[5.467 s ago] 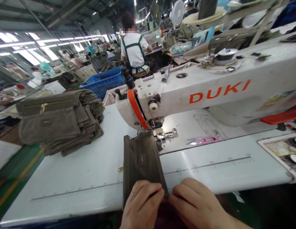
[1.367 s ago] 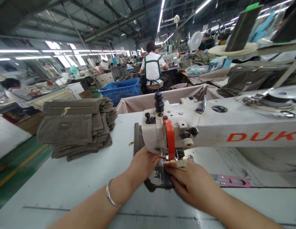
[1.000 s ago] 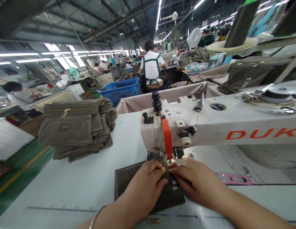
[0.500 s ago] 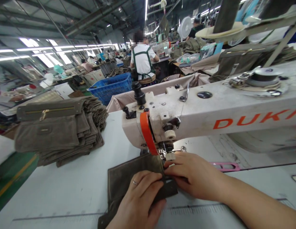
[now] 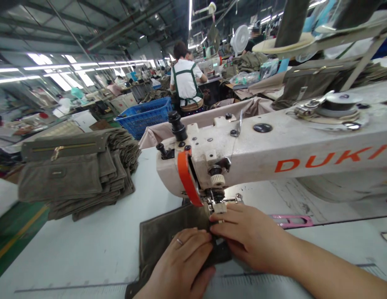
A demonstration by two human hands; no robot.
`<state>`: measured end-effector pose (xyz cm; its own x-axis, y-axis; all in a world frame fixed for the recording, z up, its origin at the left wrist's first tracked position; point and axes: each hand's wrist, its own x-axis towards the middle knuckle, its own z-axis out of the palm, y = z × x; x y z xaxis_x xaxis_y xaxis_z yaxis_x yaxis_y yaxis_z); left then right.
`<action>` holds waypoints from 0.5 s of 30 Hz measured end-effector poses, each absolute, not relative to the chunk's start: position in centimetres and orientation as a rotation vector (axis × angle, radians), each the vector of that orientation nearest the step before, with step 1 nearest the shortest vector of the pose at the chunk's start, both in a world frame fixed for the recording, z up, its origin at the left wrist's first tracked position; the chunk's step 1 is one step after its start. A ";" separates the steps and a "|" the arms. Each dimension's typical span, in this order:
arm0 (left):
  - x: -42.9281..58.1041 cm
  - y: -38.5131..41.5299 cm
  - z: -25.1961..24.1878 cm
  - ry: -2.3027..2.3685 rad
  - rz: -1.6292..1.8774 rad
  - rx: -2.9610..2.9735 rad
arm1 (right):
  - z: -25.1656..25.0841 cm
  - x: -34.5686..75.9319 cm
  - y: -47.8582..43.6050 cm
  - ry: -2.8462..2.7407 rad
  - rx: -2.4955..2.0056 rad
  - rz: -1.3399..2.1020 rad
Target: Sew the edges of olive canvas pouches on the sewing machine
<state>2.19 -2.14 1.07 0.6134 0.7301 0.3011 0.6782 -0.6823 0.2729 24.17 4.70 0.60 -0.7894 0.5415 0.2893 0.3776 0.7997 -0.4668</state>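
Note:
A dark olive-brown fabric piece point(image 5: 158, 236) lies under the head of a white sewing machine point(image 5: 230, 149), at the presser foot and needle area. My left hand point(image 5: 183, 261), wearing a ring, rests on the piece with its fingers held together and curled, pressing the fabric beside the seam. My right hand point(image 5: 246, 236) is right at the presser foot, its fingertips gripping the edge of the same piece. The two hands' fingertips nearly meet. The needle tip is hidden behind the machine parts and my right fingers.
A pile of olive fabric pieces point(image 5: 75, 174) with zippers sits left on the table. A pink slotted tool point(image 5: 293, 221) lies behind my right forearm. Ruler markings point(image 5: 71, 286) run along the front. Beyond are a blue basket point(image 5: 146, 114) and a seated person point(image 5: 185, 79).
The view has shifted slightly, so the machine appears a little further left and lower. The fabric's front flap looks a bit more covered by my hands. Both hands keep their hold.

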 end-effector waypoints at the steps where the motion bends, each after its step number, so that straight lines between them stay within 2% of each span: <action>1: 2.2 -2.1 1.2 1.182 0.598 2.690 | 0.5 24.1 4.6 -2.561 -0.691 0.543; 15: 1.6 1.6 1.8 1.203 0.552 2.547 | -0.7 23.5 4.9 -2.553 -0.893 0.513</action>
